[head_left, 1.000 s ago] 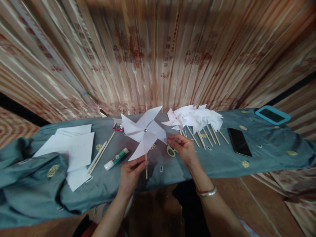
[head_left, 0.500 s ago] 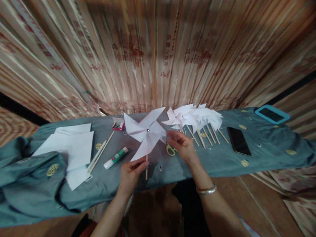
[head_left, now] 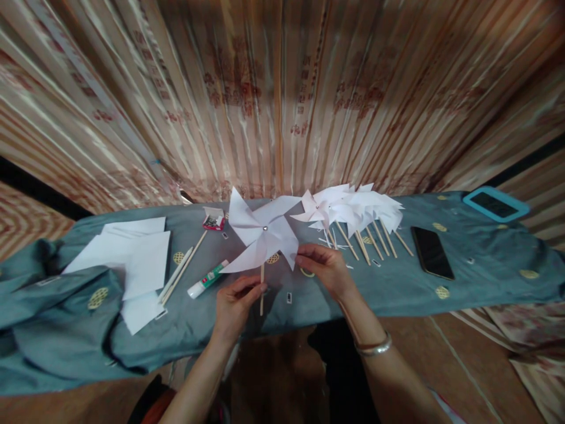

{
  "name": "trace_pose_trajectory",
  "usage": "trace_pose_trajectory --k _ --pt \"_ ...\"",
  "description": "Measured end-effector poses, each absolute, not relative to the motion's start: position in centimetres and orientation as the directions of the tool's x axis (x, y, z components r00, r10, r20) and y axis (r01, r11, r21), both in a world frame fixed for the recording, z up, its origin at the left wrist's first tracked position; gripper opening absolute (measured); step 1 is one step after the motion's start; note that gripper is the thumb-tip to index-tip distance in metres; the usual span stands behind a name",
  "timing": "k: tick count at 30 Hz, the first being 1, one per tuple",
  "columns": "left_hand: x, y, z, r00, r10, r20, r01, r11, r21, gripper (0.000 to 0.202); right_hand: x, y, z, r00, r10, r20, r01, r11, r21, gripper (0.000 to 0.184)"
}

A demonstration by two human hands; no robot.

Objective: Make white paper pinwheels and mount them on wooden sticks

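Observation:
A white paper pinwheel (head_left: 262, 235) with a metal pin at its centre stands on a thin wooden stick (head_left: 262, 290). My left hand (head_left: 236, 300) is closed round the stick's lower part, holding the pinwheel upright above the table's front edge. My right hand (head_left: 324, 268) pinches the tip of the pinwheel's lower right blade with curled fingers; a metal bangle sits on that wrist. Yellow-handled scissors (head_left: 305, 272) lie mostly hidden under my right hand.
The table is draped in a teal cloth (head_left: 485, 265). On it lie a pile of several finished pinwheels (head_left: 353, 212), white paper sheets (head_left: 128, 259), spare sticks (head_left: 180, 277), a glue stick (head_left: 207, 280), a small pin box (head_left: 213, 220), a black phone (head_left: 431, 252) and a blue-cased device (head_left: 495, 204). A striped curtain hangs behind.
The pinwheel has turned on its pin, its blades rotated clockwise. My right hand has dropped slightly, following the blade tip. My left hand keeps its hold on the stick.

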State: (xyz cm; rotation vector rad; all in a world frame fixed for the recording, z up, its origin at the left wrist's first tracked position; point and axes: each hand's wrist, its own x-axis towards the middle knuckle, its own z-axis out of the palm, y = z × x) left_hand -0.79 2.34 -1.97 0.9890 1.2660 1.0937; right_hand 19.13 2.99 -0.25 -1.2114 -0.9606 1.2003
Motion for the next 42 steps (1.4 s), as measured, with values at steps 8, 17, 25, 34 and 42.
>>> trace_pose_trajectory --k 8,17,25,34,42 --pt "-0.6 2.4 -2.1 -0.008 0.981 -0.194 -0.051 0.193 0.980 0.016 18.0 2.4 0.3 0.098 0.990 -0.105 -0.146 -0.090 -0.985 0.035" --pt "-0.5 2.5 -2.4 0.006 0.985 -0.174 -0.023 0.174 0.984 0.017 17.0 1.9 0.7 -0.001 0.990 -0.144 -0.218 -0.141 -0.966 0.033" --pt "-0.8 2.6 -2.7 0.073 0.988 -0.140 -0.010 0.141 0.990 0.020 15.9 1.6 0.6 -0.080 0.982 -0.172 -0.313 -0.189 -0.931 0.026" --pt "-0.7 2.4 -2.5 0.128 0.982 -0.138 -0.017 0.142 0.990 0.014 14.6 1.5 -0.1 -0.111 0.986 -0.121 -0.298 -0.149 -0.943 0.021" --pt "-0.9 2.5 -2.5 0.088 0.979 -0.185 -0.039 0.189 0.981 0.023 16.6 1.1 0.7 -0.090 0.994 -0.063 -0.095 -0.071 -0.993 0.020"
